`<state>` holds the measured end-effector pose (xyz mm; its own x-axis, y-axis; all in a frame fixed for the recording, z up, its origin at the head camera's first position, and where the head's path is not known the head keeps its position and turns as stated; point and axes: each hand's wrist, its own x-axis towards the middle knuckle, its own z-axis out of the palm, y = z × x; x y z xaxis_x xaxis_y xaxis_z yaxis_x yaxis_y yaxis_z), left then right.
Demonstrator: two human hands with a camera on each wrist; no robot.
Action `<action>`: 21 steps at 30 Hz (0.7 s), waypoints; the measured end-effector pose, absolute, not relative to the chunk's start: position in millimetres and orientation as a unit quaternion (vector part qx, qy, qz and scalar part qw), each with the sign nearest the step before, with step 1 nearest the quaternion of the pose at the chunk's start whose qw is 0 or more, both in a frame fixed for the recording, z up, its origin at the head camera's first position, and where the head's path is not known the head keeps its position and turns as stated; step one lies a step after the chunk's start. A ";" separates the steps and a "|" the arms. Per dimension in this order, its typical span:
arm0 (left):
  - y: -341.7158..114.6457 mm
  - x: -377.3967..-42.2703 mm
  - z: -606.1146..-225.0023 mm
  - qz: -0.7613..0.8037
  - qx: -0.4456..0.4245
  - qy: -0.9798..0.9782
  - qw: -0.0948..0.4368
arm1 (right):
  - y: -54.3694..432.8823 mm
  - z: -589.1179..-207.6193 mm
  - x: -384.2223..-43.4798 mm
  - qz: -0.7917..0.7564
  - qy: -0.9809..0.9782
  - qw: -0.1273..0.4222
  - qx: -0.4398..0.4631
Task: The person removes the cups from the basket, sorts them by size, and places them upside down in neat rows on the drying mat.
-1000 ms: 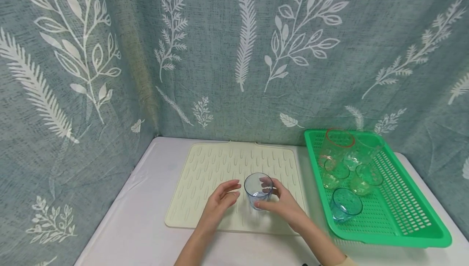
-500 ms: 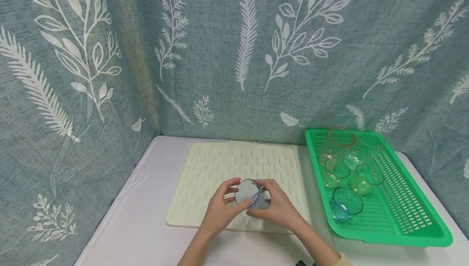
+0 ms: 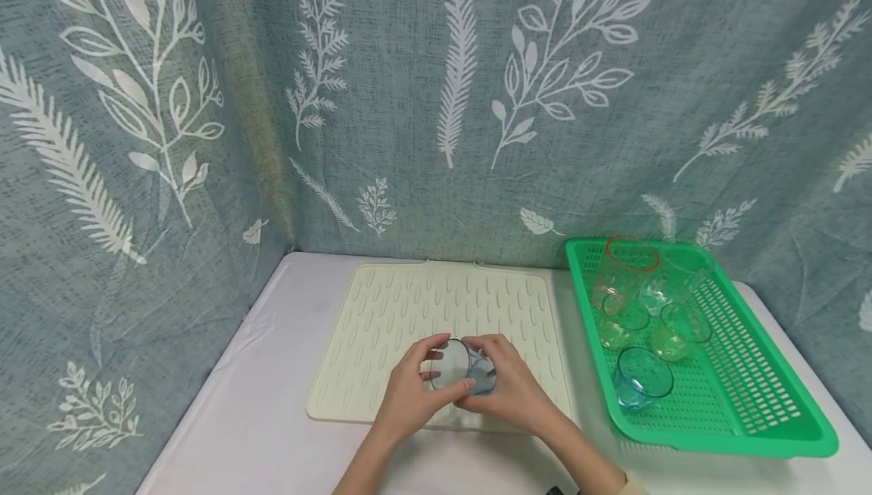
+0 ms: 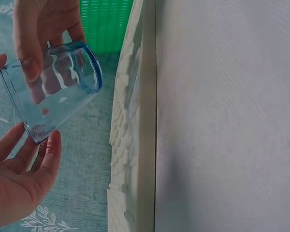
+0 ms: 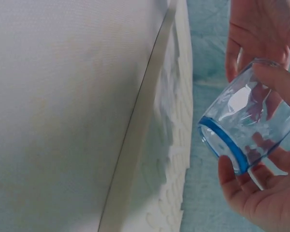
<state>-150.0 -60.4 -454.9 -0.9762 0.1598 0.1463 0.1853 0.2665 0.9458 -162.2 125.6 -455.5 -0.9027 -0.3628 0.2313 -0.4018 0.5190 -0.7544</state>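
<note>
A clear blue-tinted drinking glass [image 3: 482,375] is held tilted above the cream drying mat [image 3: 381,313], its mouth turned toward the left hand. The left hand [image 3: 411,396] holds it around the rim, thumb in front and fingers behind. From the other side the right hand [image 3: 515,393] grips the body near the base. In the left wrist view the glass [image 4: 63,99] shows its thick blue base pointing away from the left hand [image 4: 19,179]. The right wrist view has the right hand's [image 5: 266,193] fingertips against the base of the glass [image 5: 241,108].
To the right stands a green perforated basket [image 3: 777,446]. It contains a blue glass [image 3: 633,393], yellowish glasses [image 3: 671,340] and taller clear ones, one with a red rim [image 3: 632,254]. A patterned curtain [image 3: 409,101] hangs behind the white table [image 3: 225,419].
The glass has gone from upright in the right hand to tilted on its side, mouth to the left. The left hand has closed in and taken hold of its rim.
</note>
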 end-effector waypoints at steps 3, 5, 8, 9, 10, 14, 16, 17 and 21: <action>-61.9 -150.6 -455.4 -0.613 -0.102 -0.784 0.006 | 125.6 -455.2 -161.8 0.440 -0.872 0.021 0.215; -63.2 -151.0 -455.8 -0.632 -0.095 -0.769 0.000 | 126.0 -454.1 -161.4 0.450 -0.869 0.017 0.206; -65.1 -152.0 -456.3 -0.661 -0.074 -0.746 -0.014 | 127.2 -452.6 -161.7 0.490 -0.852 -0.001 0.187; -65.6 -152.4 -456.3 -0.672 -0.066 -0.737 -0.020 | 127.7 -452.0 -162.2 0.507 -0.844 -0.009 0.176; -66.1 -152.7 -456.4 -0.683 -0.059 -0.728 -0.026 | 128.2 -451.5 -162.9 0.527 -0.834 -0.019 0.164; -67.7 -154.4 -457.9 -0.728 -0.027 -0.683 -0.045 | 130.2 -450.4 -166.8 0.607 -0.784 -0.074 0.109; -68.3 -155.0 -459.3 -0.748 -0.017 -0.662 -0.051 | 130.5 -449.9 -167.8 0.641 -0.755 -0.105 0.083; -68.4 -155.2 -459.9 -0.758 -0.014 -0.650 -0.054 | 130.7 -449.7 -167.9 0.657 -0.740 -0.120 0.074; -68.1 -155.0 -459.4 -0.790 -0.002 -0.609 -0.065 | 129.4 -449.5 -167.5 0.727 -0.663 -0.173 0.052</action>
